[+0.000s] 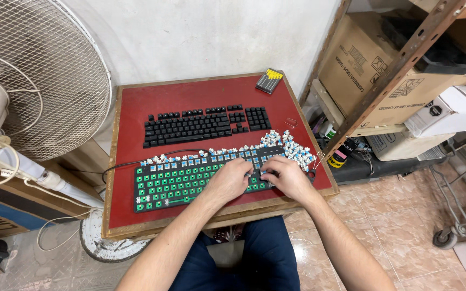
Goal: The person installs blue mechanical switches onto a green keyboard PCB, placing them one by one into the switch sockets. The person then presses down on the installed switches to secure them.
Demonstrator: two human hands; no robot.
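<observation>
A stripped keyboard [163, 186] with a bare green board lies at the near edge of the red table [136, 108]. Blue and white key switches [289, 148] are piled along its far edge and right end. My left hand [230, 180] and my right hand [287, 175] meet over the keyboard's right half, fingers curled down onto the board. A small part seems pinched between them, but I cannot make out which hand holds it. A full set of black keycaps [200, 126], laid out in keyboard order, sits further back.
A yellow-and-black screwdriver set [269, 81] lies at the far right corner. A wire keycap puller [317, 160] rests near the right edge. A standing fan [39, 81] is at the left. Metal shelving with cardboard boxes [384, 64] stands to the right. The keyboard's cable [122, 165] runs off left.
</observation>
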